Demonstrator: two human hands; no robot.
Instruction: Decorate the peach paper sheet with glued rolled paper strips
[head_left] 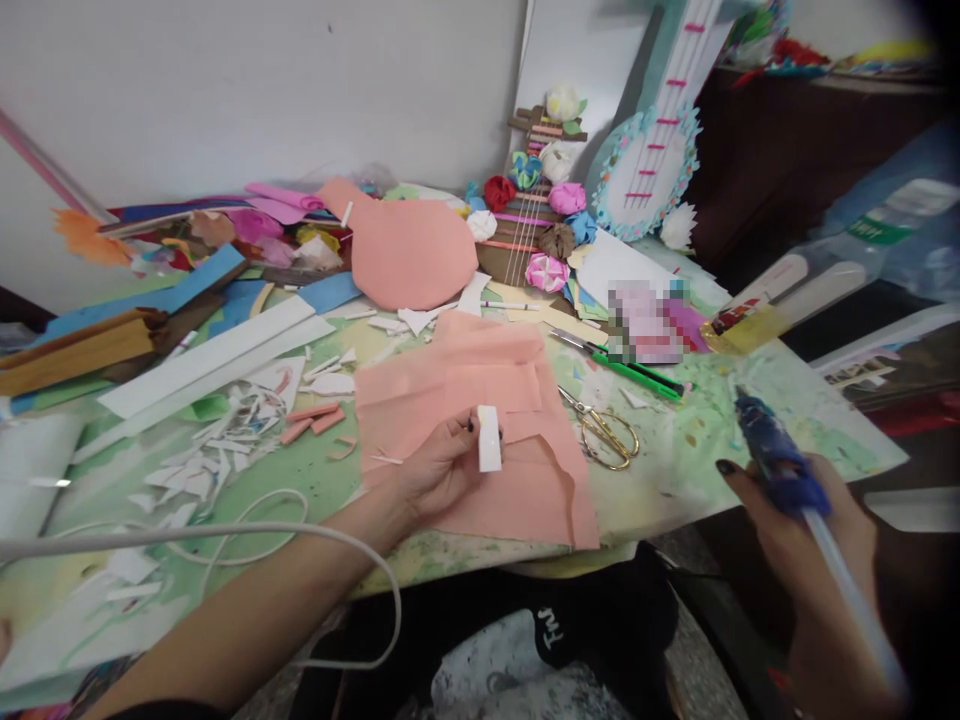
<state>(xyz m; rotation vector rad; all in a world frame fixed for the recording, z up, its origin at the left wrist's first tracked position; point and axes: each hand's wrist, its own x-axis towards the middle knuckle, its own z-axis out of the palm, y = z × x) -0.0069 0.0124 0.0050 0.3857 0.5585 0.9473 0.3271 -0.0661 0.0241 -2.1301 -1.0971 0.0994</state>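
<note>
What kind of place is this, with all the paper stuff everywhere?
It looks like a craft table, maybe in an art room: gold-handled metal scissors lie on it beside salmon-pink paper, and the right hand holds a blue glue gun.

Your right hand and glue gun are blurred. Fingers of your left hand are partly hidden behind the white piece. Pixelation obscures the pink item. The top edge cuts off the turquoise instrument.

head view down over hands
</note>
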